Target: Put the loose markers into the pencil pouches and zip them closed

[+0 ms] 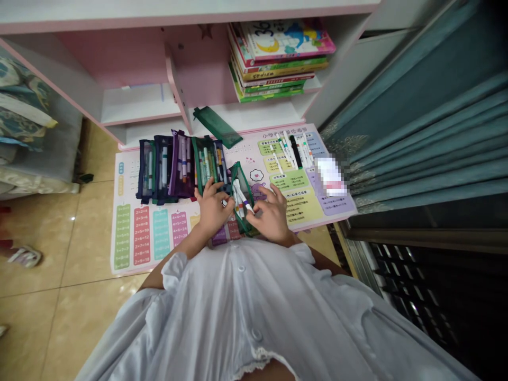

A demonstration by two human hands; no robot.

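A green mesh zip pouch (248, 186) lies in front of me with several white markers (240, 193) in it. At its left edge, my left hand (213, 207) is closed in a pinch, the other fingers fanned out. My right hand (273, 214) pinches the right edge, its thumb close to a purple-banded marker. To the left, several filled mesh pouches lie in a row: dark blue ones (162, 170), a purple one (183, 165) and a green one (205, 163). Another green pouch (218, 127), flat, lies behind them.
Loose markers (291, 151) lie at the desk's right, beside a blurred bright rectangle (330, 175). A printed mat (127, 211) covers the desk. Behind it, a shelf (138, 103) holds stacked books (278, 63). A teal curtain (413, 132) hangs at the right. Someone's foot (26, 256) shows at left.
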